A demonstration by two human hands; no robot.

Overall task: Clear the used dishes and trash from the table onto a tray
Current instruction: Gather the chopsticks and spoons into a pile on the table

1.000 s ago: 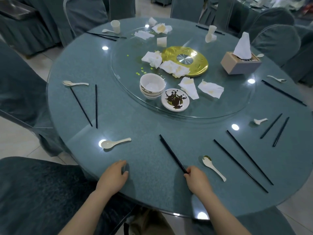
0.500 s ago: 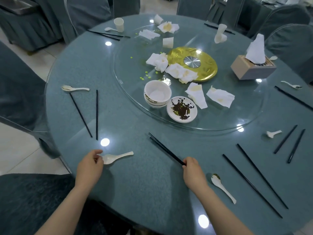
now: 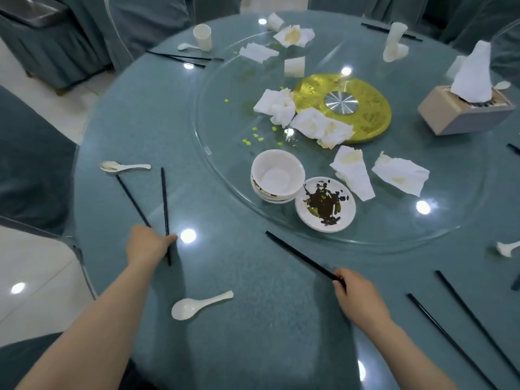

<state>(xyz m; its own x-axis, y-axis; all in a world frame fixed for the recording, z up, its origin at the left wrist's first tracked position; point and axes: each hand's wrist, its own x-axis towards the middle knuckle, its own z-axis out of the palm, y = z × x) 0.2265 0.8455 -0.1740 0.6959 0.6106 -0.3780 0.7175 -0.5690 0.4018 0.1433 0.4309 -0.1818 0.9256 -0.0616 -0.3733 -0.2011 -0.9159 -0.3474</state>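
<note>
My right hand (image 3: 358,296) grips the near end of a pair of black chopsticks (image 3: 298,256) that point toward the glass turntable. My left hand (image 3: 147,244) closes on the near ends of two more black chopsticks (image 3: 164,201) at the table's left. A white spoon (image 3: 197,304) lies between my arms. On the turntable (image 3: 225,164) stand stacked white bowls (image 3: 277,175), a sauce-stained small plate (image 3: 325,204) and several crumpled used napkins (image 3: 353,171). No tray is in view.
Another spoon (image 3: 123,166) lies at the far left. More chopsticks (image 3: 461,325) and a spoon (image 3: 508,247) lie at the right. A tissue box (image 3: 464,111), paper cups (image 3: 203,36) and a gold disc (image 3: 365,119) sit farther back. Covered chairs ring the table.
My left hand moved forward and left from beside the near spoon to the left pair of chopsticks and closed on them. My right hand kept its chopsticks, and the view shifted left.
</note>
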